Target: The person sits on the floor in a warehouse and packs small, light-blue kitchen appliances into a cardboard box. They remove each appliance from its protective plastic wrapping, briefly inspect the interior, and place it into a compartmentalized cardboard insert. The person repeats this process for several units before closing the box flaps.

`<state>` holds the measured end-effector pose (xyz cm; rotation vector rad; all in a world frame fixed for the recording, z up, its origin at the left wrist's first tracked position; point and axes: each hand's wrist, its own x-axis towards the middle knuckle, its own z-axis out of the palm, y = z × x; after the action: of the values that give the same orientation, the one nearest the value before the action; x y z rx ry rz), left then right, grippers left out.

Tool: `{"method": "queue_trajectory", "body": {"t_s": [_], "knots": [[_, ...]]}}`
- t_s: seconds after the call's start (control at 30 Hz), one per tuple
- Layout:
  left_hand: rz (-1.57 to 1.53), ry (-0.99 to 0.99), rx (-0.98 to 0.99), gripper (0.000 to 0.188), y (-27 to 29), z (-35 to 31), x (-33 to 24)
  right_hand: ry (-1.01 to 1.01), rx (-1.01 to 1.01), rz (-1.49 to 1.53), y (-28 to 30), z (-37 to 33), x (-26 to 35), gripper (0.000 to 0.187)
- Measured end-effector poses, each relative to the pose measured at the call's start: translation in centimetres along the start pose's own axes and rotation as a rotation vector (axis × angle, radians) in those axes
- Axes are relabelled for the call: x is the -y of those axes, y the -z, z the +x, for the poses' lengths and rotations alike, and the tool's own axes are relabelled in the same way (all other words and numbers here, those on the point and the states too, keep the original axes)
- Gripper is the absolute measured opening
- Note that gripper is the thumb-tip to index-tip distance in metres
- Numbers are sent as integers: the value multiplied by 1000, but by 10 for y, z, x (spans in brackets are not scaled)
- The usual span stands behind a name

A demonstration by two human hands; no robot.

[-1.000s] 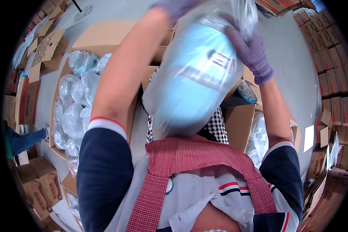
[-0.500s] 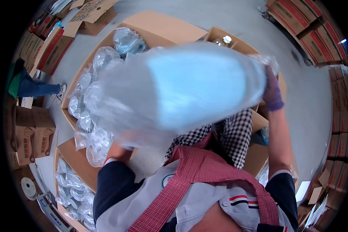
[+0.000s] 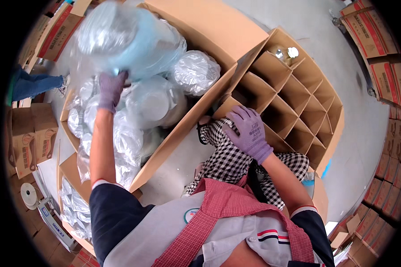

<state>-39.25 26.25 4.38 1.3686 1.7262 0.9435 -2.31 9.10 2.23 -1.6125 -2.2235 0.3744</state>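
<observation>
A large bundle in clear plastic with a light blue part (image 3: 153, 42), blurred by motion, is over the far left of an open carton (image 3: 182, 115). My left hand (image 3: 112, 91), in a purple glove, grips the near edge of this wrap; its fingertips are partly hidden against the plastic. Under and around the bundle lie several plastic-wrapped clear containers (image 3: 149, 102). My right hand (image 3: 247, 131), gloved alike, rests on the black-and-white checked cloth over my leg (image 3: 223, 147) with its fingers stretched out and nothing in them, beside a carton with cardboard dividers (image 3: 294, 118).
One clear bottle with a white cap (image 3: 286, 53) stands in the divided carton's far cell. Lower left, another box holds wrapped items (image 3: 75, 209). Stacked brown cartons (image 3: 387, 173) line the right. A person's jeans-clad leg (image 3: 35, 84) shows at the left.
The wrapped bundle has moved from in front of me to the far left, over the carton. My right hand has let go of it and come down onto my leg.
</observation>
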Motion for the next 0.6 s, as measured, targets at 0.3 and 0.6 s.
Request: {"method": "queue_trajectory", "body": {"t_s": [0.3, 0.6], "knots": [[598, 112, 305, 35, -98, 95, 88, -12, 26, 167, -1, 42, 8, 35], [-137, -118, 441, 27, -37, 160, -83, -15, -13, 298, -7, 54, -4, 37]]}}
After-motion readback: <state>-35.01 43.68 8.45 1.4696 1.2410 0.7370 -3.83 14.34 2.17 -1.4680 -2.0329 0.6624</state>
